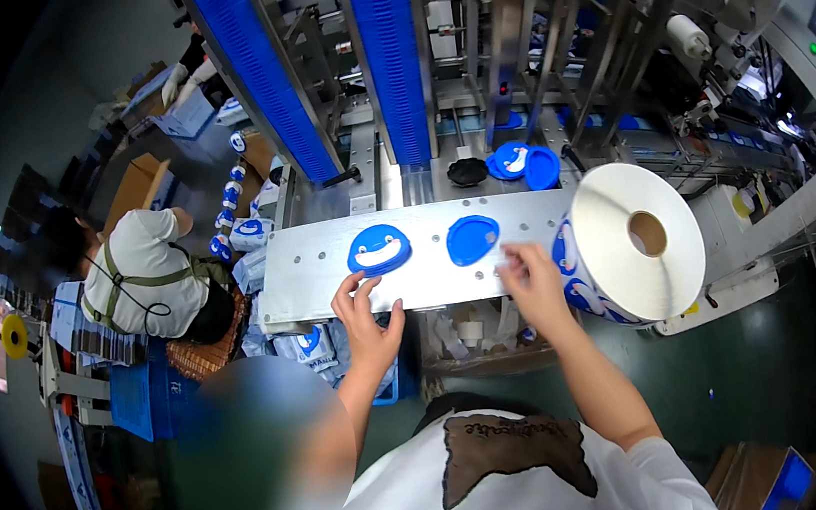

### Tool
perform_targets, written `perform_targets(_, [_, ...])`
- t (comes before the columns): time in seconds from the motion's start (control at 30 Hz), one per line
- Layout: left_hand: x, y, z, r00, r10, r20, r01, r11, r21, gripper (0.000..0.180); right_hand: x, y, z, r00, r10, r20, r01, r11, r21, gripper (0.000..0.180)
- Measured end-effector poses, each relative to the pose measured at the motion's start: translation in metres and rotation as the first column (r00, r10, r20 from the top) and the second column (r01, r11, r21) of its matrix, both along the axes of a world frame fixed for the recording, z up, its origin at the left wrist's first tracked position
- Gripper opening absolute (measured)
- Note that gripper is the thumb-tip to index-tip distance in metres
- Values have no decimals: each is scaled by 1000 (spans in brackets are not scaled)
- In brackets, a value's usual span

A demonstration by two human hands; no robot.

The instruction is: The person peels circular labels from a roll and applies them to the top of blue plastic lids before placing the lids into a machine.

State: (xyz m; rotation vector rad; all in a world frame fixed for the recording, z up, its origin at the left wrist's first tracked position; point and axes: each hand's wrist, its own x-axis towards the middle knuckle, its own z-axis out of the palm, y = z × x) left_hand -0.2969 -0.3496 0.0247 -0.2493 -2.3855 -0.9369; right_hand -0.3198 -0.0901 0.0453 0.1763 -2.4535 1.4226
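Observation:
On the pale metal plate (318,301) in front of me sits a small stack of blue whale-shaped lids (377,250), the top one with a white printed face. My left hand (367,322) is just below it, fingers spread and holding nothing. To the right lies a plain blue lid (468,244) with a small greyish spot on its right side. Beside that lid, my right hand (534,286) has its fingers drawn together, slightly blurred. Whatever is between those fingertips is too small to make out.
A large roll of labels (678,224) stands at the plate's right end. Behind are more blue lids (541,167), a black piece (466,172) and tall magazines of stacked blue lids (389,66) in metal rails. Another person (142,265) sits at left, near bagged packs (251,235).

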Motion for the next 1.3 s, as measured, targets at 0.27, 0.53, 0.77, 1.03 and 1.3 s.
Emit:
perform_targets(0.27, [-15,-5,11,895,-436,91,393,869,299,40,-64,-12,-12,986,-153,59,127,940,317,19])
perform_targets(0.53, [-55,51,43,226,-974,-14,-65,-29,997,86,-18,-29,72,993,115,1,-115,990,79,22])
perform_targets(0.77, [-52,81,64,290,-956,-31,-154,-79,985,76,-13,-22,89,986,114,-123,-91,980,177,21])
perform_targets(1.03, [-41,78,92,230,-968,-98,-358,-177,917,60,-5,-6,94,975,46,-218,-35,998,54,18])
perform_targets(1.3, [-31,53,80,365,-926,-93,-332,-223,917,61,-13,31,118,955,-128,-269,75,977,-202,24])
